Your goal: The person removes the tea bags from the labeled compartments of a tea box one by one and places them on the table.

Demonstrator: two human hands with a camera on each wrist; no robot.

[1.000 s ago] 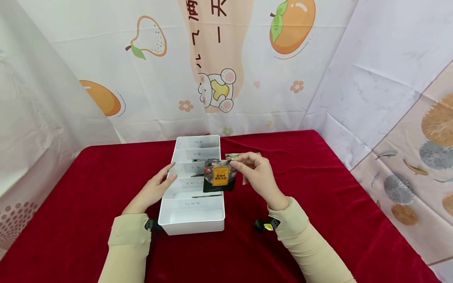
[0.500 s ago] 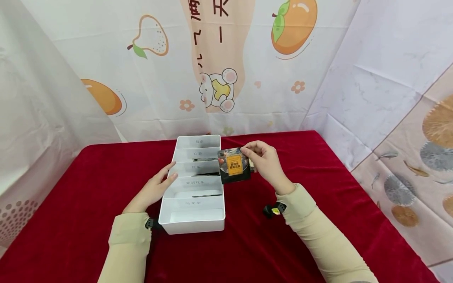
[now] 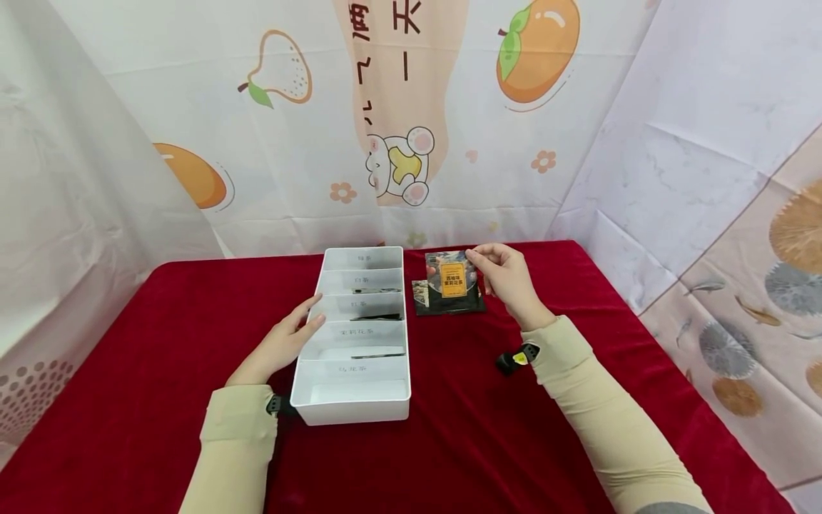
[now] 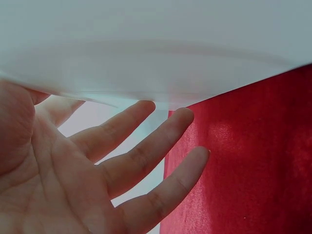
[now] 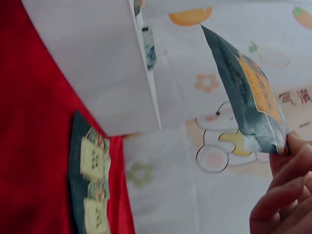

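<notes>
My right hand [image 3: 511, 280] pinches a dark tea sachet [image 3: 453, 280] by its upper right corner. It has a yellow label, and in the right wrist view this tea sachet [image 5: 251, 92] hangs tilted above the cloth. Beneath it, partly covered, dark sachets with cream labels [image 5: 92, 163] lie on the cloth right of the box. My left hand [image 3: 279, 348] is at the left side of the white divided box [image 3: 353, 412]. In the left wrist view, the fingers [image 4: 141, 156] are spread loosely beside its wall, and whether they all touch it is unclear.
Handwritten labels mark the box's compartments. Thin sachets stand edge-up in several of them, such as the dark sachet [image 3: 375, 317] in the middle one. Red cloth [image 3: 488, 442] covers the table, and a printed curtain [image 3: 276, 171] hangs behind.
My right hand has carried the yellow-labelled tea sachet right and away from me, from over the box to above the sachets on the cloth. The left hand stays at the box's side.
</notes>
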